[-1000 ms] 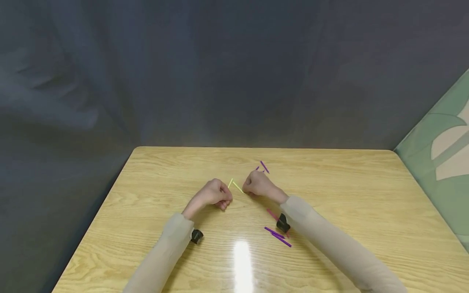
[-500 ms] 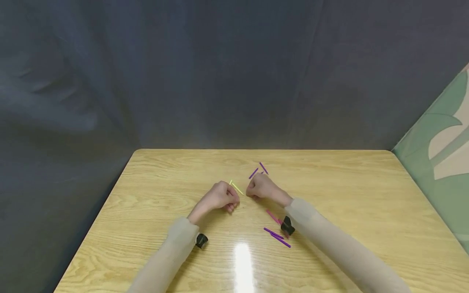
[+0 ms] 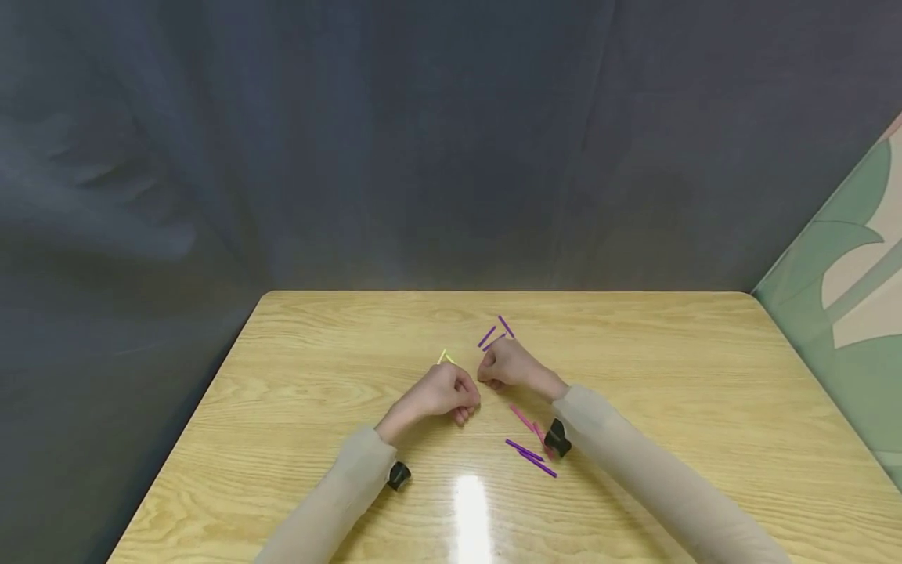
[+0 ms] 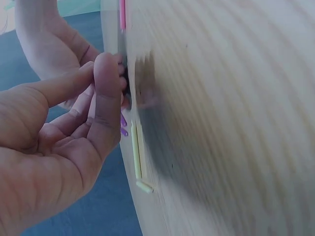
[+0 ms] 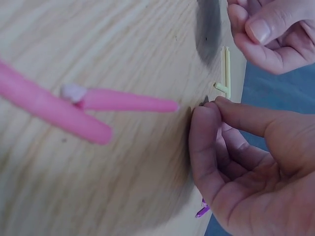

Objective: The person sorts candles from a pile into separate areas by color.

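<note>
My left hand (image 3: 442, 392) hovers over the middle of the table, its thumb and index finger meeting with nothing seen between them. Just right of it, my right hand (image 3: 513, 364) has its thumb and index tips pressed together low at the wood; I cannot tell whether something small is pinched there. Beyond the left hand lie two thin yellow sticks, a longer one (image 4: 137, 155) and one seen nearly end-on (image 4: 144, 187), set at an angle to each other. Behind the right hand several purple sticks (image 3: 487, 337) form an angled group.
Nearer the person, two pink sticks (image 3: 522, 417) lie by the right wrist's black camera (image 3: 557, 439), one with a whitish end in the right wrist view. Two more purple sticks (image 3: 532, 457) cross beside them. A dark curtain (image 3: 437, 157) hangs behind the wooden table (image 3: 634, 352).
My left hand has moved right and slightly nearer, now covering part of the yellow sticks. My right hand has shifted slightly right and nearer, uncovering more of the purple sticks behind it.
</note>
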Demonstrator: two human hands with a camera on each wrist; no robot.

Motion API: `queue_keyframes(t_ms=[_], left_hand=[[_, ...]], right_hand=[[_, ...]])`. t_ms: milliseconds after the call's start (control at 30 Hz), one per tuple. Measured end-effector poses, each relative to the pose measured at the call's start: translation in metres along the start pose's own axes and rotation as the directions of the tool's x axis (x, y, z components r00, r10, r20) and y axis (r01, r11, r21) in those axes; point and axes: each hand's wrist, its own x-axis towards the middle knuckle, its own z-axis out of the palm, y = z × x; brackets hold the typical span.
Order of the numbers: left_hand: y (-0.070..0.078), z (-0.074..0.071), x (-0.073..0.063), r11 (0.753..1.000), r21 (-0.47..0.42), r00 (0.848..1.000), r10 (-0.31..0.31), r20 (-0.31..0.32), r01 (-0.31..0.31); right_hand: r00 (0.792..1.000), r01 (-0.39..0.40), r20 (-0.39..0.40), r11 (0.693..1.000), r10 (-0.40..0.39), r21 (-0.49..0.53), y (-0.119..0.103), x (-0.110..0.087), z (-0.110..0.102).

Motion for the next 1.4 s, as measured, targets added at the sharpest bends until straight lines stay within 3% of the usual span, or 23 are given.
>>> queue_keyframes(t_ms=[433, 667, 933, 1133, 1400], left_hand=[[-0.001, 0.023, 0.005, 0.999, 0.038, 0.994, -0.002, 0.108, -0.002], [-0.002, 0.031, 0.006, 0.999, 0.047, 0.991, 0.015, 0.136, -0.022], [-0.001, 0.034, 0.008, 0.992, 0.097, 0.990, 0.064, 0.127, -0.077], [-0.001, 0.037, 0.010, 0.980, 0.150, 0.987, 0.112, 0.112, -0.128], [0.002, 0.042, 0.012, 0.959, 0.236, 0.981, 0.125, 0.147, -0.158]], right_hand=[[0.997, -0.064, -0.043, 0.996, 0.067, 0.067, 0.010, 0.007, 0.004], [0.995, -0.047, -0.088, 0.994, 0.056, 0.099, 0.014, 0.003, 0.006], [0.994, -0.030, -0.098, 0.994, 0.041, 0.107, 0.019, -0.002, 0.005], [0.991, -0.067, -0.104, 0.990, 0.080, 0.120, 0.023, -0.005, 0.002], [0.993, -0.059, -0.093, 0.987, 0.074, 0.150, 0.021, -0.008, -0.001]])
